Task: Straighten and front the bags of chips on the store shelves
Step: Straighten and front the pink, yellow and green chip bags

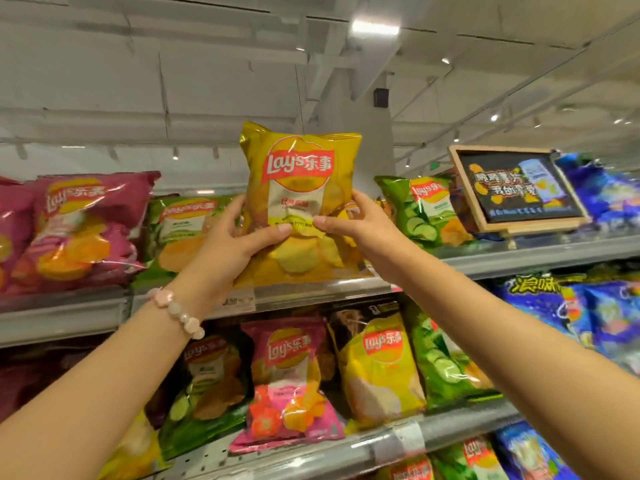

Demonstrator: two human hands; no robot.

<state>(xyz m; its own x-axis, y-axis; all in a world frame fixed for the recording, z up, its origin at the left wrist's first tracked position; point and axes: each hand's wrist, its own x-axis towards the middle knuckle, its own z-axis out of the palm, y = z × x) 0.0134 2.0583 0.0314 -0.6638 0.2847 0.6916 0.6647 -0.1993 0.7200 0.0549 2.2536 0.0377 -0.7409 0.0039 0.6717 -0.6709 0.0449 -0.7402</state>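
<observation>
Both forearms reached up; my left hand (231, 241) and right hand (360, 226) gripped the upright yellow foil chip bag (300, 188) between them, just above the grey metal shelf edge (322, 292). Leftward, a slumped maroon bag (79, 230) awaited straightening.

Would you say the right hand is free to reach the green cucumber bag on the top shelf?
Probably not yet: the right hand grips the yellow Lay's bag. The cucumber bag stands unobstructed beside it.
</observation>
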